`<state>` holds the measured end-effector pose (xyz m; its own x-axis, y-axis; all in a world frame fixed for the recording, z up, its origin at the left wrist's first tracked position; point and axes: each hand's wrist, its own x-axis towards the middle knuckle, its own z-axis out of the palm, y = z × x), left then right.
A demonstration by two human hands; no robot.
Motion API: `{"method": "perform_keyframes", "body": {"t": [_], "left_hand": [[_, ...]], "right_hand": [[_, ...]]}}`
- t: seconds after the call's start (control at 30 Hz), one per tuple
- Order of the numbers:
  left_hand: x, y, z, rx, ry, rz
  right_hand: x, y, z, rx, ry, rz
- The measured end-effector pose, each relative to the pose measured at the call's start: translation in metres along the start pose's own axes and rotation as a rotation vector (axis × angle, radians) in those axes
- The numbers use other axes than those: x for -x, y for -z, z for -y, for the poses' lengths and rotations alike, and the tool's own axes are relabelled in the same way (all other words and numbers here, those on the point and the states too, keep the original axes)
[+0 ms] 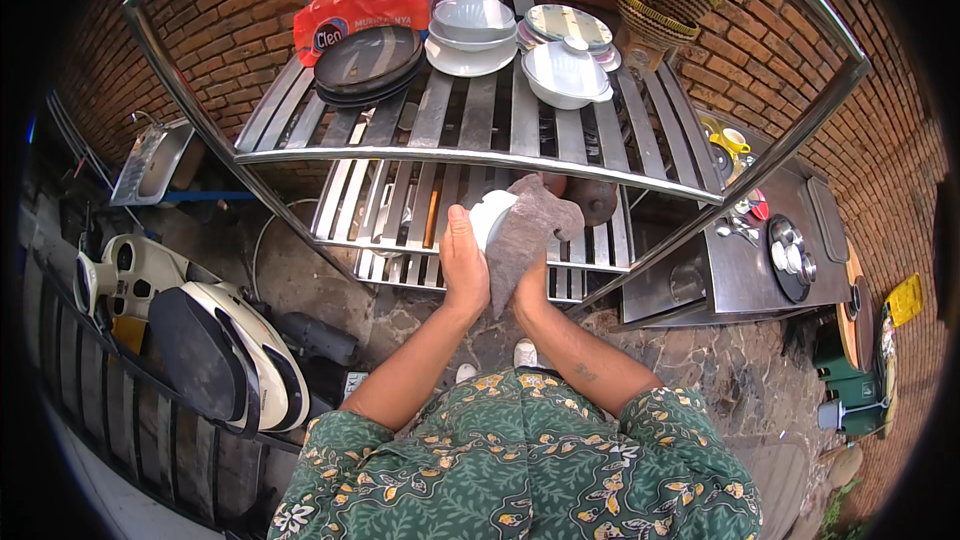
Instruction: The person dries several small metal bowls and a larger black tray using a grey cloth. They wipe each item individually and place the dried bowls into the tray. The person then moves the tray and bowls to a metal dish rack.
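Note:
Between my hands, in front of the steel rack, is a small white dish (490,216) with a notched-looking rim. My left hand (465,264) grips its left side, thumb pointing up. A grey-brown cloth (525,240) covers the dish's right part and hangs down to a point near my wrists. My right hand (531,281) holds the cloth against the dish from the right; its fingers are mostly hidden behind the fabric.
The slatted metal rack (480,157) carries dark plates (367,60), lidded white bowls (567,75) and a red plastic pack (367,11). Woven baskets (664,0) sit at its right end. A scooter (217,352) stands left; a steel table (750,270) with crockery stands right.

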<state>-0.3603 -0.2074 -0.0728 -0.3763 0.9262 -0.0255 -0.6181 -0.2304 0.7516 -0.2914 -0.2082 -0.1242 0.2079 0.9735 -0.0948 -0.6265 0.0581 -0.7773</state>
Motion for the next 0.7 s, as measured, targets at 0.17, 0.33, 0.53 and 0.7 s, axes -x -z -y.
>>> {"method": "perform_keyframes", "body": {"t": [0.17, 0.33, 0.53, 0.7], "left_hand": [[0.009, 0.045, 0.011, -1.033, -0.624, 0.359], [0.026, 0.027, 0.013, -0.93, -0.441, 0.249], [0.01, 0.023, 0.019, -0.691, -0.078, 0.126], [-0.009, 0.036, 0.036, -0.754, -0.225, 0.129]], "right_hand": [[0.011, -0.01, 0.04, 0.05, -0.417, 0.169], [-0.01, 0.013, 0.017, -0.048, -0.302, 0.15], [-0.042, 0.027, -0.008, 0.83, 0.52, 0.2], [-0.021, 0.001, 0.014, 0.42, -0.204, 0.294]]}}
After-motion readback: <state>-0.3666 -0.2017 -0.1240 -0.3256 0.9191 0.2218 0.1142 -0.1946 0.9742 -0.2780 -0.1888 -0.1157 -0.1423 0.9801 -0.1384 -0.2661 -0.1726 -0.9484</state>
